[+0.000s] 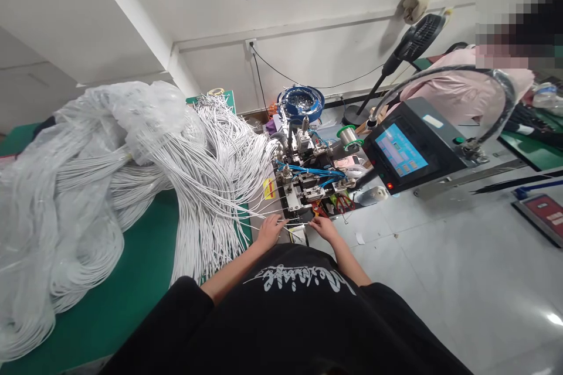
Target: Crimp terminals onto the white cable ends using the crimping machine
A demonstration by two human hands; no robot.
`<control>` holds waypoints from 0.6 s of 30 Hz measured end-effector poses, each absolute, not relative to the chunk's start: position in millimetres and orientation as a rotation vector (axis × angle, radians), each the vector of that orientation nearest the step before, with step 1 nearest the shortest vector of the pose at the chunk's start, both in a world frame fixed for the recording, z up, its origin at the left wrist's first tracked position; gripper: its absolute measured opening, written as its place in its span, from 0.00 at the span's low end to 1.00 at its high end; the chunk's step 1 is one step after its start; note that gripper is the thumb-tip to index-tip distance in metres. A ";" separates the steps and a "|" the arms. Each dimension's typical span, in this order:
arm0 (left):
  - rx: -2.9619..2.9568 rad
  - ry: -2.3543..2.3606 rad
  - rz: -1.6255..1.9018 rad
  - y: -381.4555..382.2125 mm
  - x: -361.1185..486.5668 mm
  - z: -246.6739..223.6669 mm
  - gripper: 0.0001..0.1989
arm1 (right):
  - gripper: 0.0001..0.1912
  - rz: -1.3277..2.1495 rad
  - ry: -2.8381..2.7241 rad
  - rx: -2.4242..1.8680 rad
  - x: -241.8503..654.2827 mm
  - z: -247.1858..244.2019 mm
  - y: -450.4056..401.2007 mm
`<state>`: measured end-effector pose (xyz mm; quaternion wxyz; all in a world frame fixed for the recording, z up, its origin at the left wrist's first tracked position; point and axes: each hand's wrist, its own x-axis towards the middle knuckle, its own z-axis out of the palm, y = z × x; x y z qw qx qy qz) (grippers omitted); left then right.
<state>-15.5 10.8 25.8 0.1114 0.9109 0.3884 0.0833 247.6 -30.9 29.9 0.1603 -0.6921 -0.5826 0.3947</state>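
Observation:
My left hand (270, 231) is closed at the front edge of the bench machine (303, 176), its fingers pinching a thin white cable (294, 222). The cable stretches across to my right hand (323, 227), whose thumb and fingers close on its other part. Left of the machine lies a large heap of white cables (211, 187), and a few loose strands run toward my left hand. Just beyond my hands are the machine's metal fixtures and blue air tubes (308, 171). Red-handled scissors (345, 204) lie near my right hand.
A touchscreen control box (400, 149) stands to the right, with a spool of wire (350, 137) beside it. Behind the machine sits a blue round feeder bowl (301, 102). Plastic-wrapped cable bundles (88, 187) cover much of the green table (145, 258). Another person in pink (457, 85) is at the right.

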 end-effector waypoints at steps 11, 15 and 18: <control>2.661 1.226 0.438 10.6 -26.2 31.6 0.19 | 0.14 0.963 -1.868 -1.956 225.9 67.2 -21.4; 2.651 1.073 0.350 11.9 -36.7 36.2 0.17 | 0.13 1.058 -1.863 -1.842 212.3 76.2 -20.8; 2.631 0.972 0.229 10.3 -43.9 40.7 0.17 | 0.10 1.213 -1.713 -1.682 213.0 79.0 -18.4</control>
